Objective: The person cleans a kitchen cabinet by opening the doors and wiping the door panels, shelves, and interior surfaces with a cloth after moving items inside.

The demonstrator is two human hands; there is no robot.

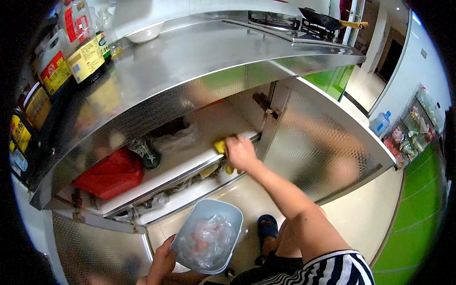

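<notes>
My right hand (241, 153) is closed around a yellow cloth (221, 147) at the front edge of the open cabinet's shelf (190, 166); part of the cloth hangs below the fingers. Low in the view, my left hand (164, 255) grips the rim of a light blue-grey bin (237, 213). Crumpled clear plastic (209, 240) lies inside that bin. On the shelf, a red bag (114, 175) sits at the left, beside a dark green patterned item (146, 154).
An open cabinet door (318, 147) stands right of my right arm. Above is the steel counter (190, 57) with bottles (85, 57), a white bowl (145, 33) and a wok (320, 19) on the stove. A water jug (380, 123) is at the right.
</notes>
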